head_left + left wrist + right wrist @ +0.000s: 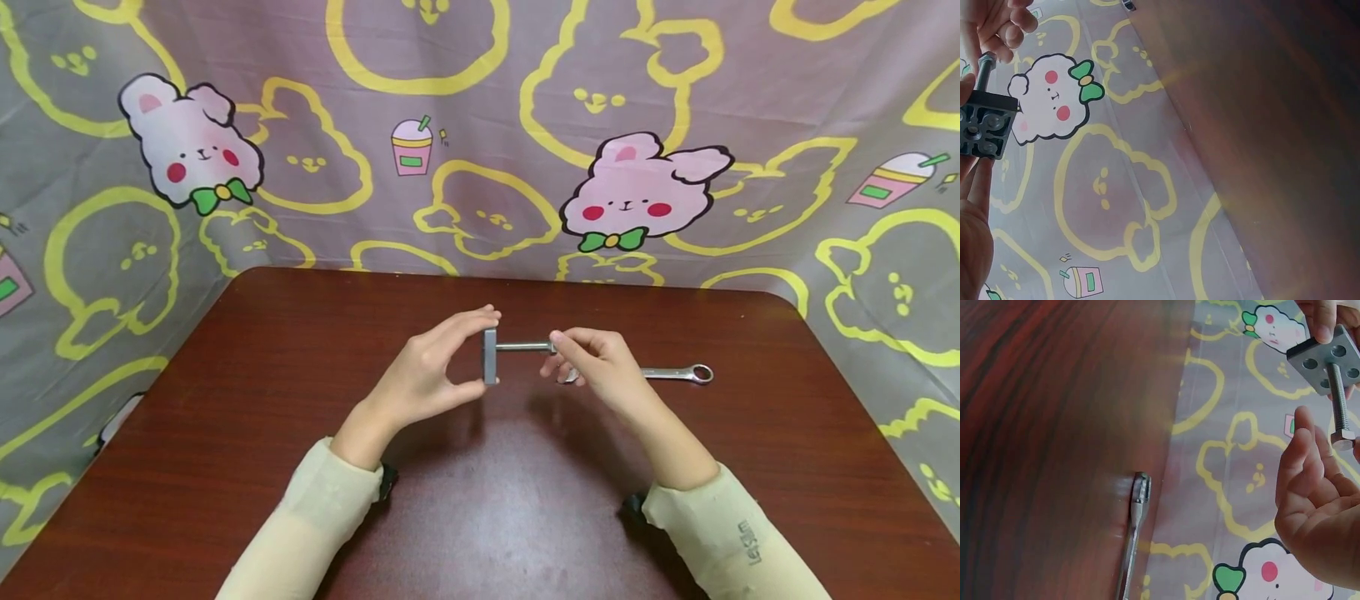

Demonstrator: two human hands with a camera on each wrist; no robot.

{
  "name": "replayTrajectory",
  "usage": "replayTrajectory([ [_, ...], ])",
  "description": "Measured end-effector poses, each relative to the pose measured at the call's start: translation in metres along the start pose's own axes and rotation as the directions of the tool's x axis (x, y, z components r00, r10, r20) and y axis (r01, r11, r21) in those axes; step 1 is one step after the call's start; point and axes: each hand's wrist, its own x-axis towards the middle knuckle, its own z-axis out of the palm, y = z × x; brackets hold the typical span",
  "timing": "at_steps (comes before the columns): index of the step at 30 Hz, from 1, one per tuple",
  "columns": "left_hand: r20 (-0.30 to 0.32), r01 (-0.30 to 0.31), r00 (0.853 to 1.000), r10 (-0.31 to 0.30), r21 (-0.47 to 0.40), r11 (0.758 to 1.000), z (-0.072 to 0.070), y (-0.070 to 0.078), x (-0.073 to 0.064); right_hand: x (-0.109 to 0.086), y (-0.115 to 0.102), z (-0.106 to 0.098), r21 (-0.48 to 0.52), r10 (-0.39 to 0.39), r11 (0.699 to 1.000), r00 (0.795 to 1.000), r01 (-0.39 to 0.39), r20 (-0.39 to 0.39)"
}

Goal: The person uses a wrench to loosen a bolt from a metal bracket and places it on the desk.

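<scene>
A grey square block with several round holes [490, 357] stands on edge above the table. My left hand [420, 375] grips it by opposite edges, thumb below and fingers above. From the block's face a long threaded hex bolt [523, 346] sticks out level to the right, seated in the middle hole in the right wrist view [1339, 400]. My right hand [603, 367] pinches the bolt's head between thumb and forefinger, the other fingers loosely bent. The block's other side [997, 134] shows recessed holes in the left wrist view.
A silver combination wrench [675, 373] lies on the brown wooden table [300, 333], partly hidden behind my right hand. Patterned cloth [480, 108] hangs behind the table's far edge and along its sides.
</scene>
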Motion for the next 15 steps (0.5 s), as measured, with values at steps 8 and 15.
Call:
replayTrajectory([
  [8, 0.015, 0.005, 1.000, -0.005, -0.004, 1.000, 0.0002, -0.0011, -0.0015, 0.0001, 0.0032, 0.0005, -0.019, 0.012, 1.000, 1.000, -0.011, 0.013],
  [15, 0.021, 0.008, 1.000, -0.008, -0.007, 1.000, 0.0011, -0.0037, -0.0008, -0.0017, 0.0082, -0.0006, 0.038, -0.089, 0.995, 0.996, 0.088, 0.020],
])
